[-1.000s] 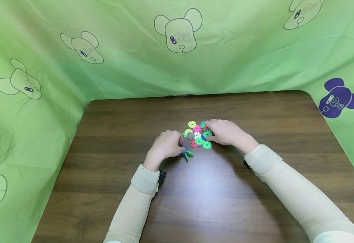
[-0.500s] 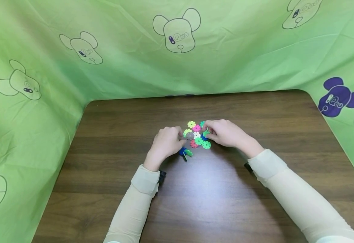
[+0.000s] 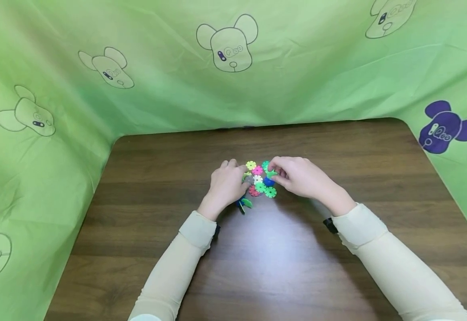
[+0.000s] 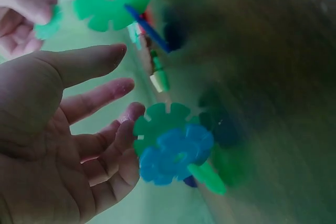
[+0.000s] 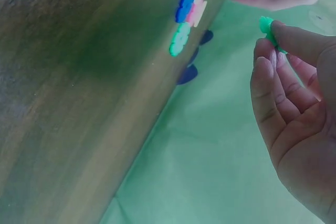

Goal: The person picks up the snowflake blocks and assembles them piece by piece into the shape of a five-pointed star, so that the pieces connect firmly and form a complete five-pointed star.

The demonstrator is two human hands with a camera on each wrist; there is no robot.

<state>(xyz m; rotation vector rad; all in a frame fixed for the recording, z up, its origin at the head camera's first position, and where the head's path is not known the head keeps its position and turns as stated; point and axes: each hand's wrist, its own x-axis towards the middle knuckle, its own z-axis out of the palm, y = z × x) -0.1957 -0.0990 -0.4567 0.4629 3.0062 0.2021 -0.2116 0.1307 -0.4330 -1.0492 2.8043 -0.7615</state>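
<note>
My right hand (image 3: 303,178) pinches a green notched plastic disc (image 5: 266,29) between thumb and fingertips, lifted off the table at the pile's right side. Over the pile's left edge hovers my left hand (image 3: 226,183), its fingers spread and holding nothing in the left wrist view. Just by its fingertips stands a small joined piece of blue and green discs (image 4: 176,153). Between the hands lie several loose discs: yellow (image 3: 251,165), pink (image 3: 257,170), white (image 3: 258,180), blue (image 3: 268,181), red (image 3: 253,191) and green (image 3: 271,192). The left hand partly hides some.
The discs lie on a brown wood-grain table (image 3: 281,258). Green cloth (image 3: 169,102) printed with bear-like heads hangs behind the table and along both sides.
My left hand has let go of the joined blue and green piece and moved up toward the loose discs. My right hand has picked up a green disc and turned it.
</note>
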